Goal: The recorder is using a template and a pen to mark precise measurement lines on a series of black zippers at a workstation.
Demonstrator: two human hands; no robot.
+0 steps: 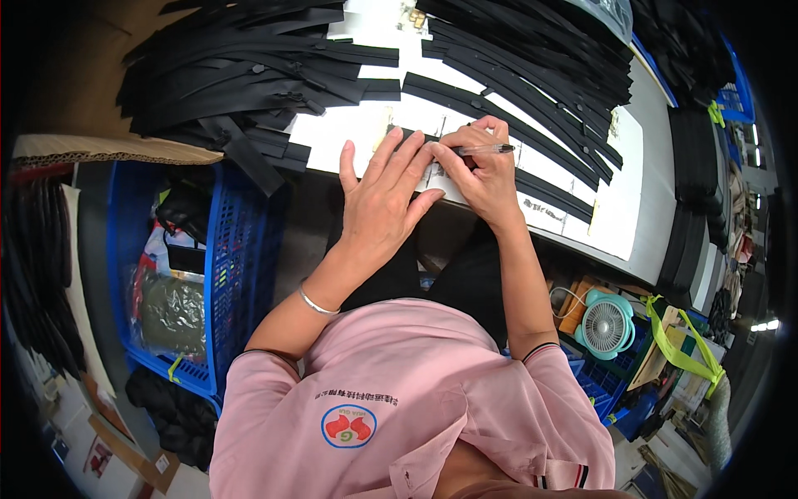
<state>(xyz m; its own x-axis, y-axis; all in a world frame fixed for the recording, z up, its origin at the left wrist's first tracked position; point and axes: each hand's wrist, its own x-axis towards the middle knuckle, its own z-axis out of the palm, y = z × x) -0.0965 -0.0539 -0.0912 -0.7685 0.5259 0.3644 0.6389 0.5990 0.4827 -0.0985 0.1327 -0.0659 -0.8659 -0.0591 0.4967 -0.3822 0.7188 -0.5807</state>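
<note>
White worktable (640,216), smooth top, covered in long flat black strips: one fanned heap (241,75) at the far left corner, a second heap (532,58) running diagonally toward the far right edge. Strips look matte and flexible, like rubber or webbing, with square-cut ends; exact material can't be told. Left hand (382,195) lies flat at the near edge of the table, fingers extended and slightly spread, palm down on a single black strip (540,187) that runs from under the fingers off toward the right edge. Right hand (486,170) is just beside it, touching the same strip, thumb and forefinger pinched on a slim pen (486,150) with a clear barrel, held almost level, tip pointing right. Thin metal bangle (316,303) on the left wrist. Below the table's left end: blue plastic lattice crate (241,249) holding bagged items, with a corrugated cardboard edge (108,150) above it. Below the right end: small teal round desk fan (605,324) with a radial grille.
</note>
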